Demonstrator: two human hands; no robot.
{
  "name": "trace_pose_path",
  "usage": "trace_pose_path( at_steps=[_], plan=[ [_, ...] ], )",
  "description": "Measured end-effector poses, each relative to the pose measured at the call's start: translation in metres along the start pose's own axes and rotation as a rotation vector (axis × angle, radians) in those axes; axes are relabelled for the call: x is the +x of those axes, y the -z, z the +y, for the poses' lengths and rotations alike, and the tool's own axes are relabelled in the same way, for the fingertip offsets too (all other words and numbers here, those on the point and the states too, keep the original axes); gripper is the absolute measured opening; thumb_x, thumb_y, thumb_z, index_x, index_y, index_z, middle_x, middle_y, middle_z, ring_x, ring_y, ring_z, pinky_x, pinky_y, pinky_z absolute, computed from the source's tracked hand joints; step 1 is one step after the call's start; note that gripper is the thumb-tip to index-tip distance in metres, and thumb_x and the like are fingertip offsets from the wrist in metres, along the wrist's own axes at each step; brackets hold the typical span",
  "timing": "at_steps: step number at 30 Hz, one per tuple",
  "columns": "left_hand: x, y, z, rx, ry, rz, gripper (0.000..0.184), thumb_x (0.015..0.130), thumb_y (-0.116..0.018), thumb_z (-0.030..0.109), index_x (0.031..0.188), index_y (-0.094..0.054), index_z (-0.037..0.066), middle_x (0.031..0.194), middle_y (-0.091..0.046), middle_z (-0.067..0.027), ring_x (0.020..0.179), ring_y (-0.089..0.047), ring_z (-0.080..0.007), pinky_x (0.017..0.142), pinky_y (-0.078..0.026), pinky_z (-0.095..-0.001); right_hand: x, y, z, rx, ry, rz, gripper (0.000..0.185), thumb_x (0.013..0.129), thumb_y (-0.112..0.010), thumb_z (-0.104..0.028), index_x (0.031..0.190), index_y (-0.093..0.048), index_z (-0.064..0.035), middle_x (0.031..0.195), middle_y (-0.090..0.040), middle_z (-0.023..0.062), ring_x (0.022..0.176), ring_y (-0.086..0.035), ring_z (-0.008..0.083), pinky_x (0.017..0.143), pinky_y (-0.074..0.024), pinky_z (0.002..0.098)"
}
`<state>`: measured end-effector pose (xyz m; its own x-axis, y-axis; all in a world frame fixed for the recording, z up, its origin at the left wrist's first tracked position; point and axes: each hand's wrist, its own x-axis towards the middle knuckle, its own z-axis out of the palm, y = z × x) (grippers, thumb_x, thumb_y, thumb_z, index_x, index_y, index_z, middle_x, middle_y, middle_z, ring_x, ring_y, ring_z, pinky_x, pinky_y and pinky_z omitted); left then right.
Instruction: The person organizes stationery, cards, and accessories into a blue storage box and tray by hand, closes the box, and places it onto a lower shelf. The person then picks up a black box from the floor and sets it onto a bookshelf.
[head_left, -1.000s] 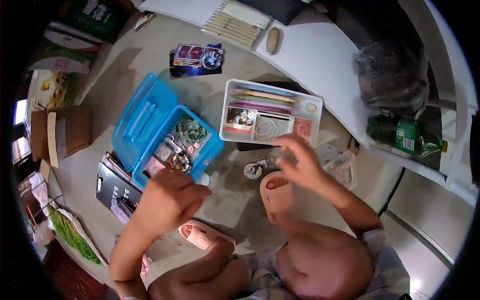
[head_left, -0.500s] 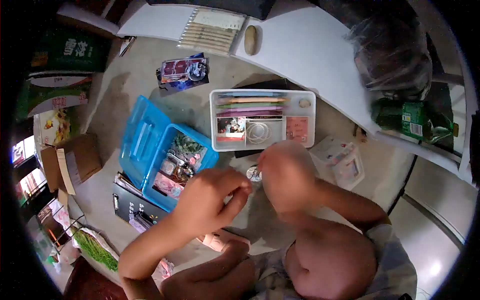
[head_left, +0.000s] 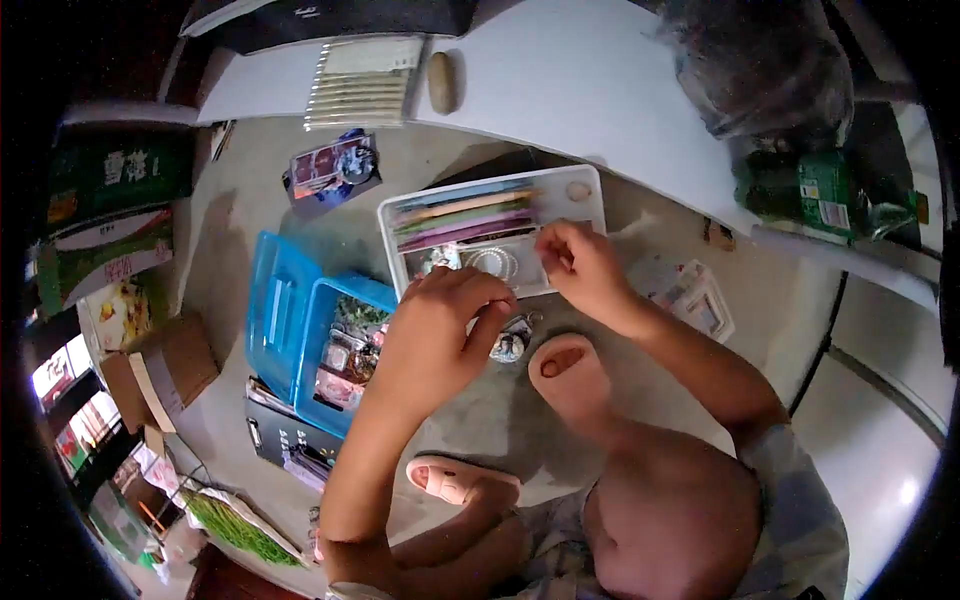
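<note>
My left hand (head_left: 445, 320) is over the near left edge of the white tray (head_left: 592, 200), fingers curled and thumb toward the index finger; anything between them is too small or hidden. My right hand (head_left: 585, 262) is at the tray's right compartment, fingertips pinched, contents not visible. Pens (head_left: 470, 210) lie along the tray's far side, and a beaded bracelet (head_left: 495, 262) rests in a near compartment. Left of my left hand stands the open blue box (head_left: 312, 355), with a green item (head_left: 358, 314) and trinkets inside. A round keychain (head_left: 508, 346) lies on the floor below the tray.
Cards (head_left: 332, 170) lie on the floor beyond the blue box. A clear case (head_left: 697, 302) is to the right. Pink slippers (head_left: 440, 478) are on my feet. A clipboard (head_left: 285, 438) is left; a white shelf (head_left: 560, 75) runs across the back.
The view has shifted. My left hand has moved from beside the blue box to the tray's near edge. My right hand has moved onto the tray's right part, its fingers now drawn together.
</note>
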<state>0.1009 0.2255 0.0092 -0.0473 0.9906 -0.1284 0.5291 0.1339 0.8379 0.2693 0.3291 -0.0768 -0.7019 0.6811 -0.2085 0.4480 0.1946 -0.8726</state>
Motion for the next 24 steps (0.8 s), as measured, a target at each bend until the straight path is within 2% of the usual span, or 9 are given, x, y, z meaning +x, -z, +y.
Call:
trace_pose_path(
  at_steps=[2, 3, 6, 16, 24],
  plan=[
    [0.001, -0.001, 0.005, -0.006, 0.003, -0.014, 0.006, 0.074, -0.054, 0.003, 0.079, -0.056, 0.002, 0.077, -0.059, -0.0123, 0.074, -0.055, -0.0294, 0.069, -0.042, -0.0356, 0.003, 0.001, 0.01, 0.08, 0.028, 0.12, 0.008, 0.076, -0.053, 0.003, 0.082, -0.051, -0.0023, 0.068, -0.053, 0.0028, 0.06, -0.049, 0.0068, 0.053, -0.0407, 0.0218],
    [0.001, -0.003, 0.005, -0.01, 0.007, -0.012, 0.006, 0.074, -0.054, 0.003, 0.079, -0.057, 0.002, 0.077, -0.059, -0.012, 0.074, -0.054, -0.0301, 0.069, -0.041, -0.0369, 0.004, 0.004, 0.014, 0.13, -0.041, 0.092, 0.007, 0.079, -0.051, 0.003, 0.084, -0.05, -0.0019, 0.069, -0.054, 0.0026, 0.06, -0.049, 0.006, 0.054, -0.0408, 0.0213],
    [0.003, -0.012, 0.0, -0.019, 0.002, 0.004, 0.008, 0.073, -0.054, 0.004, 0.08, -0.058, 0.004, 0.077, -0.059, -0.0117, 0.074, -0.054, -0.0315, 0.069, -0.04, -0.0394, 0.007, 0.012, 0.014, 0.064, -0.066, 0.15, 0.009, 0.075, -0.055, -0.004, 0.083, -0.051, -0.0031, 0.074, -0.058, 0.011, 0.066, -0.059, 0.0218, 0.058, -0.0449, 0.0304],
    [0.012, -0.028, -0.012, -0.003, -0.03, 0.018, 0.009, 0.072, -0.054, 0.004, 0.081, -0.058, 0.004, 0.079, -0.059, -0.0122, 0.076, -0.053, -0.0318, 0.069, -0.041, -0.0399, 0.008, 0.012, 0.011, 0.151, -0.041, 0.17, 0.008, 0.078, -0.056, -0.007, 0.083, -0.053, -0.0025, 0.071, -0.058, 0.0074, 0.062, -0.056, 0.0143, 0.056, -0.0437, 0.0272],
    [0.009, -0.03, -0.012, -0.067, -0.084, -0.005, 0.008, 0.071, -0.055, 0.002, 0.079, -0.057, 0.003, 0.08, -0.06, -0.0115, 0.077, -0.054, -0.0308, 0.07, -0.041, -0.0383, 0.01, 0.013, 0.007, 0.168, -0.03, 0.171, 0.007, 0.078, -0.056, -0.007, 0.083, -0.053, -0.0025, 0.07, -0.057, 0.007, 0.062, -0.056, 0.0146, 0.056, -0.0432, 0.0268]
  ],
)
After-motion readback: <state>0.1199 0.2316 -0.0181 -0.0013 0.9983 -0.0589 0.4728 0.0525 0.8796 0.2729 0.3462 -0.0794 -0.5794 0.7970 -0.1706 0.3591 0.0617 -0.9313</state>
